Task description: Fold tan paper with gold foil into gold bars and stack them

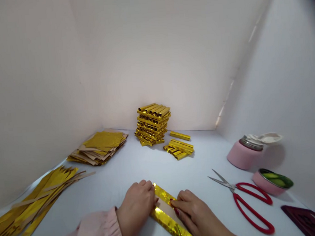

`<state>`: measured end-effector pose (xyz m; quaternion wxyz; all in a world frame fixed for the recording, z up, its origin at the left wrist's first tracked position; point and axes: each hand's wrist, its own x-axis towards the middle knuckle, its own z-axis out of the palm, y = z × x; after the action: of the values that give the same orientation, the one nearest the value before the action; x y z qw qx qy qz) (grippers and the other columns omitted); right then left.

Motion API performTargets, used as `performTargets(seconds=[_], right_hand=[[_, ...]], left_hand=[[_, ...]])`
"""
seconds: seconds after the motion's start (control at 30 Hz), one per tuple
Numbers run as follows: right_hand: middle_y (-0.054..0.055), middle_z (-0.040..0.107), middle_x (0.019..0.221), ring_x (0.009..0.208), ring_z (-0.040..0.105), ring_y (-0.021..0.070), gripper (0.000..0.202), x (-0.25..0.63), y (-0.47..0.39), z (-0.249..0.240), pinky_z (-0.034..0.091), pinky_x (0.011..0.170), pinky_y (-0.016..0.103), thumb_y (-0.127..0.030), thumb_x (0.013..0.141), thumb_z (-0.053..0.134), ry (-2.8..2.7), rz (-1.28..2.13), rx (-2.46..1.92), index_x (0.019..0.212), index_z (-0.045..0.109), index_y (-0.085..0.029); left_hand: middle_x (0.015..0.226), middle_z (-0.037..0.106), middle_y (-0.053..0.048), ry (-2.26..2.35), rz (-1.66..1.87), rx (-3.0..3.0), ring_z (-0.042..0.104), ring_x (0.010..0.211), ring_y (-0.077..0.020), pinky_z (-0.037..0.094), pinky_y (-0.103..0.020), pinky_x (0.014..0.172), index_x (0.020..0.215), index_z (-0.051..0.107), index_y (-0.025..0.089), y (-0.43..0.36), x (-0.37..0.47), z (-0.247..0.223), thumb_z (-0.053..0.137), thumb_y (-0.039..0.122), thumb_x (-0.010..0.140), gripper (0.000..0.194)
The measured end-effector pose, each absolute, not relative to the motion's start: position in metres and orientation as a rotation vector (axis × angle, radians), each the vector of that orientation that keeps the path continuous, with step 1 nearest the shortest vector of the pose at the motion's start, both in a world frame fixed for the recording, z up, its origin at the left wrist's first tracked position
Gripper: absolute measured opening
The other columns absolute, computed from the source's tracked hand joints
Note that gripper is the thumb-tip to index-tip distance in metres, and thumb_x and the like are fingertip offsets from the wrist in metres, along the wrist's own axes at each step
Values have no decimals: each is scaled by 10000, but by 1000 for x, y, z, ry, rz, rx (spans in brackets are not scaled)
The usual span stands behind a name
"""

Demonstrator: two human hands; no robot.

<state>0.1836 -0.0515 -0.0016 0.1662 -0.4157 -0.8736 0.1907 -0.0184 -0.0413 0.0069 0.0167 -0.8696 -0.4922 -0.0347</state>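
Note:
A piece of gold foil paper (171, 224) lies before me, its two long edges folded in and its pale inner side showing between them. My left hand (137, 203), fingers curled and pressed together, grips its far left part. Thumb and fingers of my right hand (192, 213) pinch the right-hand folded edge. Farther off stands a crisscross stack of gold foil tubes (154, 125). To its right lie a smaller pile of tubes (180, 148) and one single tube (180, 135).
Left are a stack of gold foil sheets (103, 141) and a heap of gold strips (43, 196). Open red-handled scissors (237, 189) lie right, near a pink jar (245, 154), a pink bowl with green contents (271, 186) and a dark red flat object (304, 219). White walls enclose the table.

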Motion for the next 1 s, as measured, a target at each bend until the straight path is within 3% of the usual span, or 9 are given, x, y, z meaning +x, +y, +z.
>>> performTargets(seconds=[0.1,0.2,0.3,0.47,0.6,0.67,0.7,0.83,1.0], right_hand=[[56,559,791,772,542,184,268,183,-52,0,457,680,286,-110,905,399,-2479,533,-1199,819,643,-181],[54,568,801,769,537,191,249,184,-51,3,446,694,306,-104,894,421,-2501,397,-1211,841,648,-192],[60,587,830,785,542,203,224,184,-52,-1,442,720,327,-91,871,448,-2519,276,-1189,889,645,-194],[80,625,867,765,568,218,172,169,-68,-22,466,674,313,-109,793,536,-2537,143,-1245,908,642,-177],[79,630,827,715,577,237,219,163,-69,-17,476,602,321,-325,723,672,-2592,204,-1252,879,658,-172],[44,616,769,718,584,205,148,166,-59,-5,477,614,293,-278,847,545,-2564,396,-1249,770,651,-208],[36,611,750,725,587,185,266,168,-51,1,480,635,278,-213,913,433,-2504,461,-1258,751,644,-211],[99,625,1088,1011,561,213,318,170,-23,4,468,878,346,-82,885,441,-2387,413,-1215,1154,587,-170],[107,548,1305,1184,482,265,406,164,-17,-10,387,999,462,-86,879,455,-2565,372,-1213,1271,536,-153]], left_hand=[[853,655,-105,-1703,-93,-2600,599,822,-280,475,-418,692,898,676,128,-63,-5,8,489,276,930,240],[1162,619,-175,-1838,-116,-2540,565,1051,-319,466,-473,823,1169,589,85,-80,-1,-4,538,253,892,328],[1330,515,-170,-1831,-208,-2572,473,1208,-310,412,-487,936,1282,501,92,-83,-10,-14,533,231,880,426],[1271,581,-65,-1620,-372,-2783,429,1258,-256,285,-534,1024,1220,546,233,-51,-35,-1,444,141,893,355],[1289,571,-35,-1484,-370,-2906,416,1274,-224,308,-497,1016,1209,543,275,-29,-43,2,416,77,880,404],[1329,539,-58,-1485,-361,-2910,427,1267,-228,326,-500,1007,1248,506,246,-27,-43,-5,405,49,870,438],[1352,515,-68,-1488,-364,-2902,424,1269,-233,338,-503,1000,1267,486,234,-28,-42,-9,401,42,870,449],[1346,501,-97,-1454,-412,-2835,444,1236,-246,381,-450,987,1244,499,195,-31,-38,-17,445,49,884,393],[1029,640,-66,-1416,-341,-2840,580,978,-210,451,-362,907,1074,580,160,-30,-33,-11,523,89,890,205]])
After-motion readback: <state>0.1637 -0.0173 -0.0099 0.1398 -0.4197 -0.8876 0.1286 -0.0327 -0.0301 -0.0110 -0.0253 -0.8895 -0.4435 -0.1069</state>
